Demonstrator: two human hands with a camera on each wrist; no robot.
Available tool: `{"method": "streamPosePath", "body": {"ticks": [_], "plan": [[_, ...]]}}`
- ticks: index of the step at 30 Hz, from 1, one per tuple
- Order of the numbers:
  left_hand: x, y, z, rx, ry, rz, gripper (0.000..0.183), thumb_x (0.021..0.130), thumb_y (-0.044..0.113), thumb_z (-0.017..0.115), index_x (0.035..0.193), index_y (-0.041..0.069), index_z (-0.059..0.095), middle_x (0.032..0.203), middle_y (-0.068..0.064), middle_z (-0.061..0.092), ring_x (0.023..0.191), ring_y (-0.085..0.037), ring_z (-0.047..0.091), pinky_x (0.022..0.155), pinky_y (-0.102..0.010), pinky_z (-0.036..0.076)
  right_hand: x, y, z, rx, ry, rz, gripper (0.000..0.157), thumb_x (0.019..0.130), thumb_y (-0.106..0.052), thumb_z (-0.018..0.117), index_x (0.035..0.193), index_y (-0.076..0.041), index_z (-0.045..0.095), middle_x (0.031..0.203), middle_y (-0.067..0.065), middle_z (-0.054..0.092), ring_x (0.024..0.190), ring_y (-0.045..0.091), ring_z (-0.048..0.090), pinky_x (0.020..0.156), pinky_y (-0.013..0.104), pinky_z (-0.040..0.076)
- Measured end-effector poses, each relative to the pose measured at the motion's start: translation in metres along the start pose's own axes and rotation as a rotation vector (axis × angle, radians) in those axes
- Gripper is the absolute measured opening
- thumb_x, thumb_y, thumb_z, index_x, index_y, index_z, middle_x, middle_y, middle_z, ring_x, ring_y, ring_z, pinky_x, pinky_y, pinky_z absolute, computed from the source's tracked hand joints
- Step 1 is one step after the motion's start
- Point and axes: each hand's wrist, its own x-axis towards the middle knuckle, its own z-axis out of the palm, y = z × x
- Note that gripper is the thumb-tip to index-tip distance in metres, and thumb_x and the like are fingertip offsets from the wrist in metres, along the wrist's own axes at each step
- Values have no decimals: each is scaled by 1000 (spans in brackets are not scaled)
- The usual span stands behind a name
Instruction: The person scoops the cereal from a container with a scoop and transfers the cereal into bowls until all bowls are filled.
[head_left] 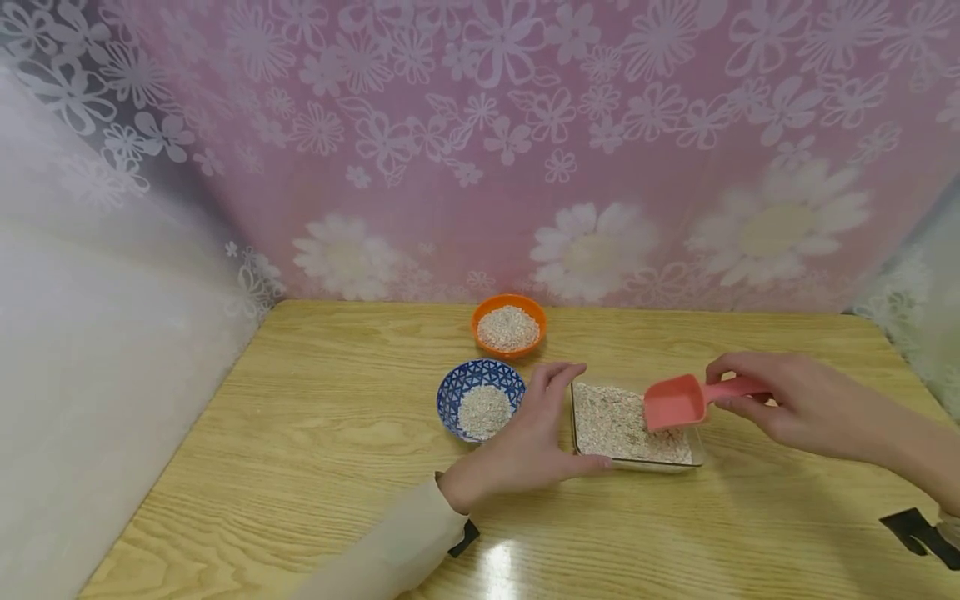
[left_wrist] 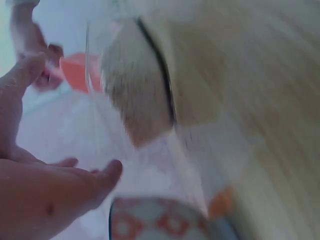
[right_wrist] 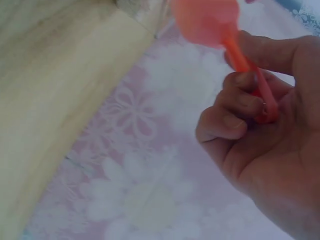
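Observation:
A pink-red scoop (head_left: 676, 403) is held by its handle in my right hand (head_left: 787, 402), its head over the right part of a clear rectangular container (head_left: 652, 466) full of pale flakes (head_left: 618, 421). The right wrist view shows the fingers curled round the scoop's handle (right_wrist: 267, 100). By the container's left end is my left hand (head_left: 528, 446), its thumb near the front corner and its fingers spread toward the back one. In the left wrist view those fingers (left_wrist: 107, 177) look apart from the glass. Whether the thumb touches it, I cannot tell.
Just left of the left hand stands a blue-patterned bowl (head_left: 452, 392) with pale flakes in it. Behind it, an orange bowl (head_left: 541, 315) also holds flakes. A pink flowered curtain (head_left: 420, 192) hangs along the wooden table's (head_left: 300, 433) back edge.

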Motion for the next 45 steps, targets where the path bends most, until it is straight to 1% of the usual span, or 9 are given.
{"method": "streamPosePath", "body": {"ticks": [5,11,15,21,27,30,34,41,45], "plan": [[7,2,20,40,-1,-60,119,79,56,84,165,29,5,170,-4,7,152,-25,28,113,-45,46,9,-4,-10,-109,-78,9,26,85,-11,82,104,-22,67,78,-20,57,62,-9,39,53,19,36],[19,-1,31,101,-1,-130,133,71,64,87,165,29,-1,170,-5,6,154,-25,25,112,-43,47,17,-9,-16,-168,-152,12,22,86,-13,80,102,-22,67,81,-19,58,62,-9,40,54,20,37],[25,-1,33,170,-25,-160,142,65,69,87,165,27,-4,171,-8,6,156,-27,21,117,-44,43,23,-13,-19,-173,-208,28,20,88,-12,77,102,-22,67,81,-18,57,61,-9,41,53,20,37],[30,-2,32,213,-91,-190,142,67,69,86,165,20,-4,171,-9,12,158,-27,18,124,-46,33,37,-22,-22,-216,-284,64,16,90,-10,73,100,-20,66,80,-13,57,59,0,41,52,22,34],[32,-4,29,212,-121,-200,139,70,68,84,165,21,-5,170,-8,16,157,-27,20,123,-45,35,49,-24,-17,-194,-349,85,16,90,-7,70,100,-18,66,82,-9,61,63,5,46,53,24,35],[32,-4,29,187,-134,-218,138,70,69,84,165,25,-7,171,-6,17,157,-25,21,122,-46,37,47,-18,-11,-146,-340,90,13,91,-11,72,101,-18,67,85,-11,66,66,3,55,54,24,40],[32,-4,28,161,-143,-244,137,70,72,81,164,31,-9,171,-7,18,158,-24,21,121,-48,38,36,-9,0,-59,-271,76,14,93,-15,75,104,-19,67,86,-13,69,68,-2,60,56,22,43],[32,-5,28,143,-137,-258,135,70,75,79,164,33,-8,170,-6,20,157,-24,23,118,-51,39,7,9,24,129,-125,66,20,94,-8,72,109,-20,64,70,-21,52,58,-8,39,53,20,35],[32,-6,27,147,-139,-260,134,70,76,79,164,33,-7,170,-4,21,157,-24,24,118,-51,39,-6,16,43,248,-63,61,30,93,-4,72,113,-24,62,66,-22,45,57,-7,35,50,20,33]]}}
